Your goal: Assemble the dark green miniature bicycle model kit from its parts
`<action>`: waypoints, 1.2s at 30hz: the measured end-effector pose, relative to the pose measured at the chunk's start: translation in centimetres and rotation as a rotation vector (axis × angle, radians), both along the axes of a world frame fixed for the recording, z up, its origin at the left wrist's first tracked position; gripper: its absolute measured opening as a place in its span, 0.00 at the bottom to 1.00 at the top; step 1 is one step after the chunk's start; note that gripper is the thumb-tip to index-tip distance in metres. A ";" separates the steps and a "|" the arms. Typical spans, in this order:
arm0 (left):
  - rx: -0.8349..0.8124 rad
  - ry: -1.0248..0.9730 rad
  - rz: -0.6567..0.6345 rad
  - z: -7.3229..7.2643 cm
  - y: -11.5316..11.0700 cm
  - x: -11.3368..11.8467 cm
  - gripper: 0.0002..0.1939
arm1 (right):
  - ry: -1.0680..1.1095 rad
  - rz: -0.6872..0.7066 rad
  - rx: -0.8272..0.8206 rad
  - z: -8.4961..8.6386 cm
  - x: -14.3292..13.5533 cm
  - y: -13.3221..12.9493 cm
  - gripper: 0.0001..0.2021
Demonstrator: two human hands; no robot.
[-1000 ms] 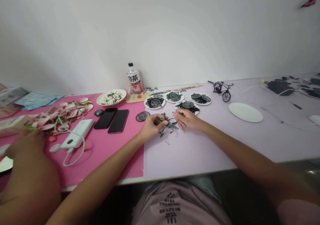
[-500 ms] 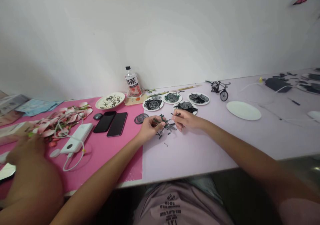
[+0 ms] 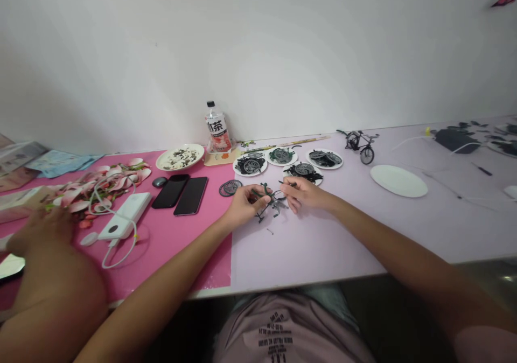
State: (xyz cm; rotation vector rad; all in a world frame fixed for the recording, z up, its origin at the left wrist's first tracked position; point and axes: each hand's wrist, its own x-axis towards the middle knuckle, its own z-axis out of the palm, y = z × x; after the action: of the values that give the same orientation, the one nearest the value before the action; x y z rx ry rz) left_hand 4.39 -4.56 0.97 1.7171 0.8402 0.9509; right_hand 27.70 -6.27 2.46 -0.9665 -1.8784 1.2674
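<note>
My left hand (image 3: 247,208) pinches a dark green toy bicycle frame (image 3: 264,207) over the lilac table cover. To its right, my right hand (image 3: 301,193) has its fingers closed on a thin dark piece (image 3: 283,183) beside the frame. A small loose pin (image 3: 270,231) lies below them. Two dark spoked wheels (image 3: 230,187) rest left of my left hand. Behind the hands stand several white plates (image 3: 250,172) heaped with dark wheels and bicycle parts. An assembled toy bicycle (image 3: 359,143) stands at the back right.
On the pink cover are two phones (image 3: 190,196), a mouse (image 3: 160,181), a white power bank (image 3: 125,216) and pink petal-like pieces (image 3: 86,193). A bottle (image 3: 217,128) stands behind. Another person's arm (image 3: 52,277) is at left. At right lie an oval plate (image 3: 399,181) and a screwdriver (image 3: 482,169).
The camera view has shifted slightly. Both hands stay close together at the bicycle frame, with little visible movement.
</note>
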 end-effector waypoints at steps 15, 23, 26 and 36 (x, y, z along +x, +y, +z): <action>0.046 0.040 -0.014 0.1 -0.1 0.0 0.21 | -0.051 -0.015 0.028 0.3 0.2 0.0 0.25; 0.003 0.034 -0.004 0.7 -0.4 0.1 0.19 | -0.103 -0.049 0.100 0.4 0.0 -0.1 0.26; -0.019 0.006 -0.025 0.9 -0.4 0.1 0.19 | -0.060 -0.049 0.092 0.4 -0.1 -0.3 0.22; -0.010 -0.016 -0.037 0.0 0.2 -0.1 0.25 | 0.002 0.033 -0.022 0.3 0.2 0.0 0.21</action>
State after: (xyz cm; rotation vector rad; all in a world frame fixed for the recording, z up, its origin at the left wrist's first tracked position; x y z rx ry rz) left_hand 4.25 -4.36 1.00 1.7086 0.7986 0.9329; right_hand 27.87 -6.25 2.77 -0.9486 -1.8899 1.3106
